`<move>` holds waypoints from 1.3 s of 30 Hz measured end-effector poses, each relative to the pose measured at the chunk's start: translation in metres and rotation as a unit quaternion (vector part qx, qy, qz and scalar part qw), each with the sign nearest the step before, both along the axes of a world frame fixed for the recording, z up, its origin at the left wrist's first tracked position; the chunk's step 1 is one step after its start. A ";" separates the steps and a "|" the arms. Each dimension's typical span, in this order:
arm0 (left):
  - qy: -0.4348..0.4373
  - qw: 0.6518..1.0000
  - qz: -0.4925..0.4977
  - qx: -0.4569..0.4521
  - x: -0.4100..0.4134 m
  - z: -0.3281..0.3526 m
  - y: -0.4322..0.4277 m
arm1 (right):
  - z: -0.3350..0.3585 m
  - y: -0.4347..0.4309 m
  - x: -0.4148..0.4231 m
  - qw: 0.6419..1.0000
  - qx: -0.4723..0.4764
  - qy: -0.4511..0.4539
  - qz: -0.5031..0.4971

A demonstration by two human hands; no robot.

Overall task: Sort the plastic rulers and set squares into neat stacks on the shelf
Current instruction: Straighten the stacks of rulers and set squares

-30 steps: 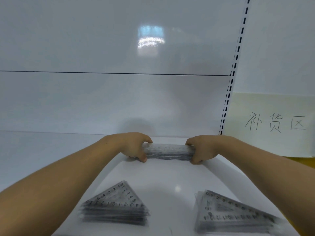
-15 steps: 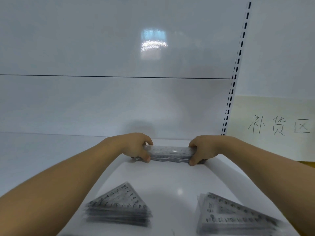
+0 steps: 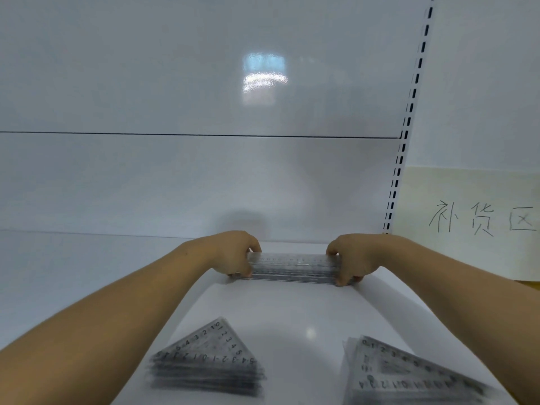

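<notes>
Our left hand (image 3: 230, 254) and right hand (image 3: 352, 258) grip the far ruler stack (image 3: 293, 268) by its ends; a right-side note (image 3: 479, 220) reads "补货区".

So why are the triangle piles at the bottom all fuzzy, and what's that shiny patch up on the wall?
In the head view, the left set-square stack and the right set-square stack are smeared with blur near the bottom edge; the bright patch is glare off the glossy back panel; the ruler stack farther back looks sharper.
</notes>
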State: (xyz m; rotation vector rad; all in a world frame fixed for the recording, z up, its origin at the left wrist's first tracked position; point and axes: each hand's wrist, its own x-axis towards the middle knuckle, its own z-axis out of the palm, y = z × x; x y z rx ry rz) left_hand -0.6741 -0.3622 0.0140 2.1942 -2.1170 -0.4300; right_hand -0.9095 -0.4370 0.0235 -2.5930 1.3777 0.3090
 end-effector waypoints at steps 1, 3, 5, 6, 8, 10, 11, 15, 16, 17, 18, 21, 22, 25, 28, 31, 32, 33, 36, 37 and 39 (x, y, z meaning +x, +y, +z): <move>-0.001 1.000 -0.001 0.000 -0.001 0.000 -0.001 | 0.000 0.000 0.000 1.000 -0.004 0.000 0.000; 0.009 1.000 0.001 0.005 -0.002 0.001 -0.001 | -0.001 0.001 0.000 1.000 -0.010 0.002 0.000; 0.017 1.000 0.001 0.011 -0.004 0.002 -0.001 | -0.003 0.002 0.000 1.000 -0.025 0.013 0.003; 0.017 1.000 0.000 0.012 -0.005 0.002 -0.002 | -0.005 0.003 0.001 0.999 -0.034 0.021 0.006; 0.012 1.000 -0.003 0.013 -0.006 0.003 -0.002 | -0.008 0.004 0.001 0.998 -0.046 0.032 0.016; 0.004 1.000 -0.003 0.015 -0.008 0.004 -0.002 | -0.009 0.004 0.000 0.998 -0.046 0.032 0.017; -0.001 1.000 -0.002 0.019 -0.009 0.004 -0.003 | -0.009 0.004 0.000 0.998 -0.045 0.032 0.015; -0.041 0.999 -0.002 0.026 -0.015 0.002 -0.006 | -0.009 0.005 0.001 0.997 -0.054 0.048 0.022; -0.049 0.999 -0.001 0.025 -0.015 0.001 -0.006 | -0.009 0.006 0.002 0.997 -0.055 0.049 0.022; -0.050 0.998 0.002 0.023 -0.013 0.002 -0.005 | -0.009 0.006 0.001 0.997 -0.057 0.047 0.021; -0.044 0.999 0.006 0.024 -0.011 0.002 -0.005 | -0.008 0.005 0.000 0.998 -0.055 0.039 0.017; -0.037 0.999 0.017 0.028 -0.009 0.001 -0.002 | -0.006 0.004 0.000 0.999 -0.040 0.009 0.006; -0.050 0.998 0.011 0.021 -0.011 0.001 -0.002 | -0.007 0.004 0.002 0.999 -0.044 0.015 0.011; -0.080 0.997 -0.010 0.007 -0.017 -0.001 -0.004 | -0.010 0.002 0.004 0.998 -0.053 0.028 0.017; -0.052 0.999 -0.006 0.013 -0.010 0.000 -0.003 | -0.009 -0.001 0.000 1.000 -0.018 -0.007 0.006; -0.056 0.998 -0.008 -0.010 -0.002 -0.003 -0.001 | -0.007 -0.002 -0.004 0.998 0.012 -0.055 -0.003; -0.050 0.999 -0.008 -0.017 -0.001 -0.005 -0.001 | -0.008 -0.003 -0.005 0.998 0.016 -0.065 -0.002; -0.037 0.999 -0.008 -0.020 0.001 -0.006 -0.001 | -0.008 -0.004 -0.006 0.997 0.020 -0.076 0.000; 0.031 0.999 0.005 -0.009 0.007 -0.006 0.003 | -0.010 -0.008 -0.010 0.992 0.059 -0.111 -0.009; 0.054 0.998 0.012 -0.009 0.010 -0.006 0.005 | -0.010 -0.009 -0.012 0.988 0.081 -0.129 -0.020; 0.098 0.995 0.019 -0.019 0.014 -0.009 0.007 | -0.010 -0.012 -0.016 0.980 0.111 -0.163 -0.037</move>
